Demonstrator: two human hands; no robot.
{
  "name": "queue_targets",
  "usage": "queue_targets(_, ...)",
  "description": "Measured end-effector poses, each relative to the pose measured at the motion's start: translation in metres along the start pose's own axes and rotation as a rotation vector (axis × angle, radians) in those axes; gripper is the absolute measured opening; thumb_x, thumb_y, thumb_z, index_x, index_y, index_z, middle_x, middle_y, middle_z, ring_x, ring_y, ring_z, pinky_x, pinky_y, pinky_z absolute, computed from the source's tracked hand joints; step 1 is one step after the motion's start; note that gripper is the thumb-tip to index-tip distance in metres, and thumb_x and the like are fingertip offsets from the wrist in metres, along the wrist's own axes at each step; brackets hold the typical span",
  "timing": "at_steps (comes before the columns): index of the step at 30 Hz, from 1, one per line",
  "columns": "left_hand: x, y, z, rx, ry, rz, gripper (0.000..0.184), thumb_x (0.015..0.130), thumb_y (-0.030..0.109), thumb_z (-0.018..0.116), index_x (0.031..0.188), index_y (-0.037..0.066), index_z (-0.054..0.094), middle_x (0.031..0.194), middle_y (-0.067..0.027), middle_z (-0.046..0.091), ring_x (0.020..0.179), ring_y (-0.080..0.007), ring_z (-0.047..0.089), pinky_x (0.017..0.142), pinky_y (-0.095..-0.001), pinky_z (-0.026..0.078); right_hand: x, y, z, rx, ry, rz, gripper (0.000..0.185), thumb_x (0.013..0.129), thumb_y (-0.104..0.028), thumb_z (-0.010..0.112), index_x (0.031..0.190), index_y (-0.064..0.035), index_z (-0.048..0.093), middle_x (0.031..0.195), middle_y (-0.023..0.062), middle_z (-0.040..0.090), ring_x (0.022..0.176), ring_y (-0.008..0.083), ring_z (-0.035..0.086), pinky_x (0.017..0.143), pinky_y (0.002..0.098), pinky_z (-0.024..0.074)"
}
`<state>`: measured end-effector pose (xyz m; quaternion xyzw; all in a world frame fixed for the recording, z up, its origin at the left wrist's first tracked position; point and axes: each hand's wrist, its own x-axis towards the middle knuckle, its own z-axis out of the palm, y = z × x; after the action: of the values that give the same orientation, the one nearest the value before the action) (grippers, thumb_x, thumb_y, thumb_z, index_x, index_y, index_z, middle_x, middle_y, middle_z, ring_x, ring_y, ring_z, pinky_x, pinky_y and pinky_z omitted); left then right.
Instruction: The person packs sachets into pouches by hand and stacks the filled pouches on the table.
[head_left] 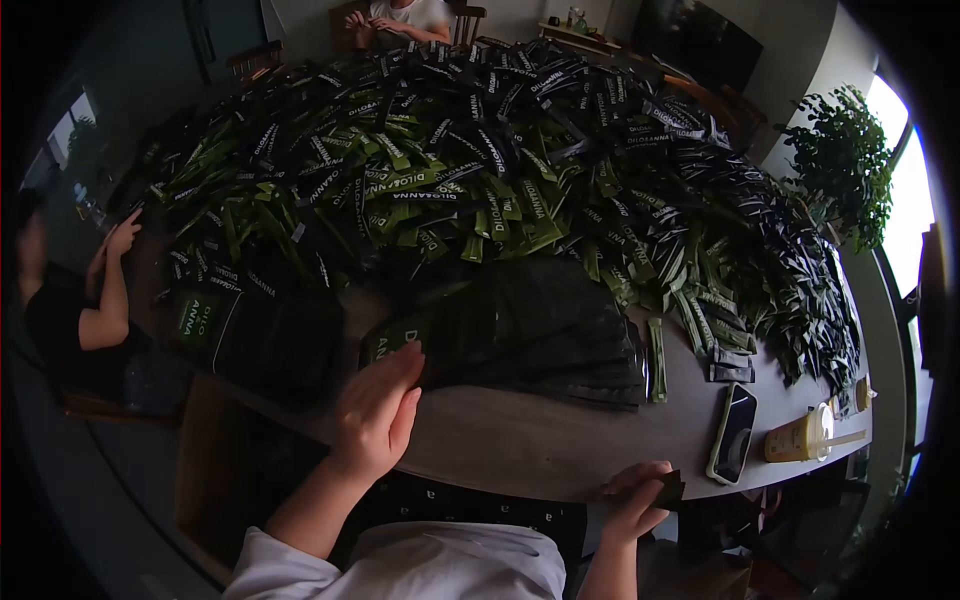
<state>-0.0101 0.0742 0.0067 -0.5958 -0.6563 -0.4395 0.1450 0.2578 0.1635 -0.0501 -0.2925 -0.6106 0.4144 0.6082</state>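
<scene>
My left hand (375, 415) is stretched out with its fingers straight, at the near left edge of a fanned stack of dark pouches (530, 340); nothing shows in its grasp. At the table's front edge, my right hand (635, 500) is closed on dark green stick sachets (671, 490); how many is unclear. Another dark pouch (270, 335) with a green label lies left of the stack. Beyond the pouches rises a wide heap of green and black stick sachets (490, 190).
A phone (733, 435) and a lidded drink cup (795, 438) with a straw stand at the right front. One green sachet (656, 360) lies apart beside the stack. Another person's arm (110, 300) is at the left; a further person's hands (385, 24) are across the table.
</scene>
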Motion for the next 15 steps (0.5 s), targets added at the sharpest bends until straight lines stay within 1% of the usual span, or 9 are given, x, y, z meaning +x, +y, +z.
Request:
queue_targets(3,-0.026,0.024,-0.006,-0.014,-0.066,0.058,0.024,0.076,0.008,0.058,0.098,-0.002,0.060,0.108,-0.0162,0.057,0.100,-0.0271,0.056,0.086,-0.0375,0.041,-0.004,0.007,0.006,-0.073,-0.015,0.059,0.014,0.088,-0.016,0.040,0.084,-0.0034,0.035,0.064,0.0051,0.043,0.046,0.0093,0.041,0.041,0.0208,0.0357)
queue_targets(5,-0.039,0.042,-0.007,-0.021,-0.163,0.009,0.024,0.076,0.009,0.058,0.097,-0.002,0.060,0.109,-0.0159,0.057,0.102,-0.0260,0.054,0.089,-0.0377,0.037,-0.010,0.000,0.015,-0.014,0.111,0.298,0.015,0.089,-0.016,0.040,0.080,-0.0056,0.033,0.064,0.0044,0.042,0.046,0.0084,0.039,0.042,0.0204,0.0350)
queue_targets(8,-0.062,0.061,0.004,-0.029,-0.277,0.008,0.024,0.073,0.011,0.061,0.095,0.001,0.061,0.108,-0.0127,0.058,0.103,-0.0248,0.054,0.093,-0.0454,0.028,-0.004,-0.021,0.027,0.178,-0.115,0.337,0.017,0.091,-0.018,0.037,0.078,-0.0083,0.033,0.058,0.0025,0.038,0.042,0.0084,0.033,0.035,0.0224,0.0247)
queue_targets(9,-0.069,0.065,0.010,-0.039,-0.301,0.019,0.024,0.073,0.012,0.062,0.094,0.002,0.062,0.106,-0.0104,0.059,0.104,-0.0242,0.053,0.093,-0.0484,0.027,-0.008,-0.029,0.031,0.191,-0.123,0.446,0.018,0.091,-0.019,0.040,0.078,-0.0077,0.034,0.062,0.0028,0.040,0.046,0.0090,0.036,0.038,0.0213,0.0279)
queue_targets(10,-0.074,0.069,0.014,-0.045,-0.333,0.037,0.024,0.072,0.013,0.063,0.094,0.003,0.062,0.106,-0.0090,0.059,0.104,-0.0240,0.053,0.093,-0.0485,0.027,-0.021,-0.019,0.023,0.132,-0.153,0.545,0.018,0.082,-0.012,0.055,0.085,-0.0030,0.039,0.067,0.0032,0.047,0.055,0.0062,0.040,0.049,0.0212,0.0350)
queue_targets(11,-0.076,0.073,0.017,-0.045,-0.361,0.051,0.024,0.072,0.013,0.063,0.094,0.004,0.062,0.105,-0.0076,0.059,0.104,-0.0238,0.053,0.093,-0.0486,0.027,-0.013,-0.022,0.023,-0.110,-0.350,0.290,0.027,0.078,-0.015,0.061,0.090,-0.0014,0.041,0.070,0.0041,0.049,0.060,0.0078,0.043,0.054,0.0220,0.0381)
queue_targets(12,-0.077,0.076,0.018,-0.070,-0.385,0.055,0.023,0.071,0.013,0.064,0.093,0.005,0.063,0.103,-0.0050,0.060,0.102,-0.0230,0.054,0.093,-0.0482,0.027,-0.005,-0.040,0.034,-0.035,-0.283,0.322,0.035,0.075,-0.018,0.066,0.094,-0.0003,0.043,0.072,0.0056,0.051,0.065,0.0089,0.047,0.058,0.0216,0.0405)
queue_targets(14,-0.085,0.074,0.024,-0.094,-0.440,0.095,0.024,0.071,0.014,0.064,0.093,0.006,0.063,0.104,-0.0047,0.060,0.105,-0.0236,0.052,0.094,-0.0489,0.026,-0.002,-0.055,0.038,-0.234,-0.286,0.492,0.039,0.069,-0.017,0.073,0.093,-0.0027,0.045,0.075,0.0011,0.049,0.067,0.0074,0.046,0.060,0.0212,0.0399)
queue_targets(15,-0.088,0.072,0.025,-0.078,-0.493,0.130,0.024,0.070,0.015,0.065,0.093,0.007,0.063,0.105,-0.0043,0.059,0.107,-0.0243,0.050,0.094,-0.0496,0.026,-0.011,-0.046,0.042,-0.204,-0.199,0.551,0.037,0.068,-0.010,0.073,0.095,-0.0014,0.049,0.076,0.0015,0.055,0.067,0.0058,0.049,0.060,0.0207,0.0420)
